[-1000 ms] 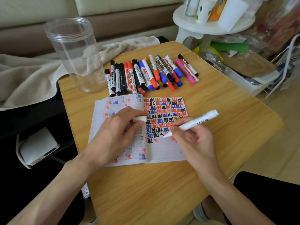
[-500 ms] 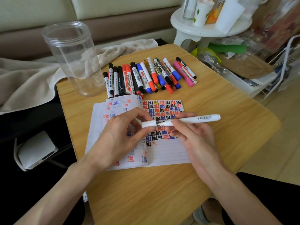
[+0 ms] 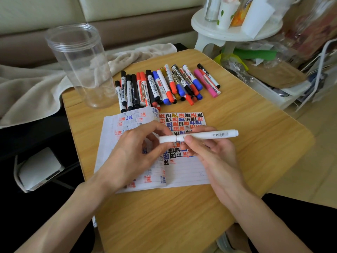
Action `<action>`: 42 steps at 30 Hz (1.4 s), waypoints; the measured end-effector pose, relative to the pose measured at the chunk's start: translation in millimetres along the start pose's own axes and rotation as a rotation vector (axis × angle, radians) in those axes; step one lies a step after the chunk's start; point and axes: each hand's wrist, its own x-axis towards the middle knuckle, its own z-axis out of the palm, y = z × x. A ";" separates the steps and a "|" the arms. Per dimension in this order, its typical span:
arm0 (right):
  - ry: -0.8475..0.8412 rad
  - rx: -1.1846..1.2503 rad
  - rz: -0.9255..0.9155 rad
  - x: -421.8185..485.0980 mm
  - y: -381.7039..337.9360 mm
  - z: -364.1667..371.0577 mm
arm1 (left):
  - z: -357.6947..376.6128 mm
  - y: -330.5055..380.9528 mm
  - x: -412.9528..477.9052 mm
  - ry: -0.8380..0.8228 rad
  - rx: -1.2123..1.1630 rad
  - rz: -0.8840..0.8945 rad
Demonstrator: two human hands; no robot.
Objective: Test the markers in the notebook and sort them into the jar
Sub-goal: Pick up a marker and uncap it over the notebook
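Note:
My right hand (image 3: 209, 154) grips a white marker (image 3: 209, 135) held level above the open notebook (image 3: 184, 176). My left hand (image 3: 135, 154) pinches the marker's white cap (image 3: 166, 139), which sits against the marker's tip end. The notebook's right page is filled with red, blue and black test marks. Beyond the notebook lies a row of several markers (image 3: 164, 86) with black, red, blue and pink caps. At the table's far left a tall clear plastic jar (image 3: 80, 64) stands upright without a lid and with nothing in it.
The wooden table (image 3: 255, 125) has rounded corners. A beige towel (image 3: 27, 92) drapes over the sofa behind the jar. To the far right are a white stool (image 3: 231, 31) with cups and cluttered bins. A white box (image 3: 39, 168) lies on the floor at left.
My right hand lifted the white marker off the page and turned it level. My left hand brought the cap up to the tip, and it now sits on the marker's end.

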 end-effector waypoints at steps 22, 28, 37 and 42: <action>-0.228 -0.671 -0.187 33.8 -7.7 -40.2 | -6.6 -12.2 3.0 0.026 0.319 0.056; -0.163 -0.747 -0.328 43.1 2.3 -35.5 | -4.7 -10.9 11.2 0.095 0.328 0.044; -0.122 -0.785 -0.437 41.3 10.7 -31.8 | -4.4 -12.5 12.6 0.099 0.328 0.026; -0.237 -0.907 -0.352 48.1 3.5 -41.4 | 1.3 -5.4 24.5 0.054 0.303 0.057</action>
